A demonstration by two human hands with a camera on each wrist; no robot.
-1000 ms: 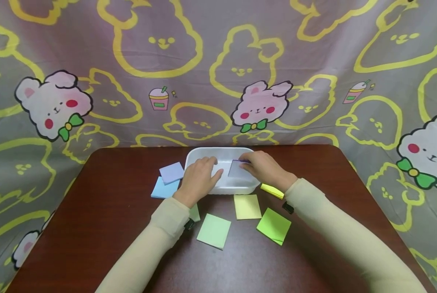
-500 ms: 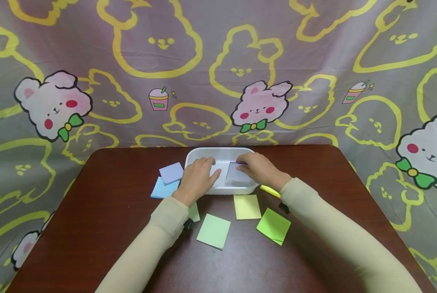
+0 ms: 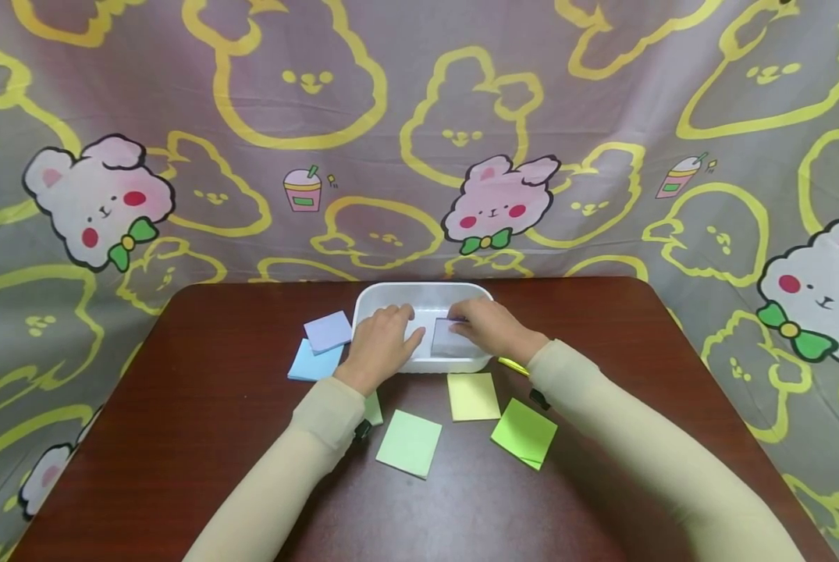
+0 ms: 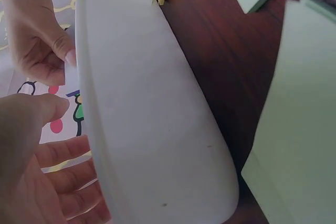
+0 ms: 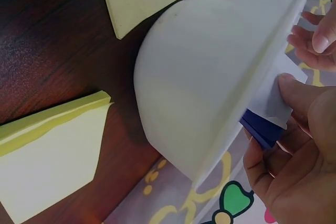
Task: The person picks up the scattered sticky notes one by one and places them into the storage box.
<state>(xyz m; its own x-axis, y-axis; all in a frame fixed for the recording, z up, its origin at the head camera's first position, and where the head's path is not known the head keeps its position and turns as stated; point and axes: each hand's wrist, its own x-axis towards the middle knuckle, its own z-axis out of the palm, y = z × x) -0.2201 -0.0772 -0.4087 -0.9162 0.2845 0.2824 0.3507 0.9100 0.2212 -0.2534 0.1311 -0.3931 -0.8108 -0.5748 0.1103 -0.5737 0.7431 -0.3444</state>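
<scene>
My right hand [image 3: 495,326] pinches a sticky-note pad [image 3: 447,340] between thumb and fingers, inside the right part of a white plastic tray [image 3: 433,365]. In the right wrist view the pad [image 5: 273,98] shows a pale face and a dark blue-purple edge, partly behind the tray wall [image 5: 199,66]. Over the tray's left end, my left hand [image 3: 380,343] has its fingers spread and loosely bent, holding nothing. Its fingers [image 4: 68,179] lie at the rim in the left wrist view; whether they touch the tray I cannot tell.
Left of the tray, a lilac pad [image 3: 328,331] overlaps a light blue pad [image 3: 315,361]. In front lie a mint pad [image 3: 410,442], a pale yellow pad [image 3: 474,396] and a lime pad [image 3: 524,433]. Sleeves partly cover a green pad [image 3: 373,408] and a bright yellow pad [image 3: 513,366].
My right hand has shifted slightly left and toward me inside the tray, carrying the pad with it. The left hand stays almost where it was.
</scene>
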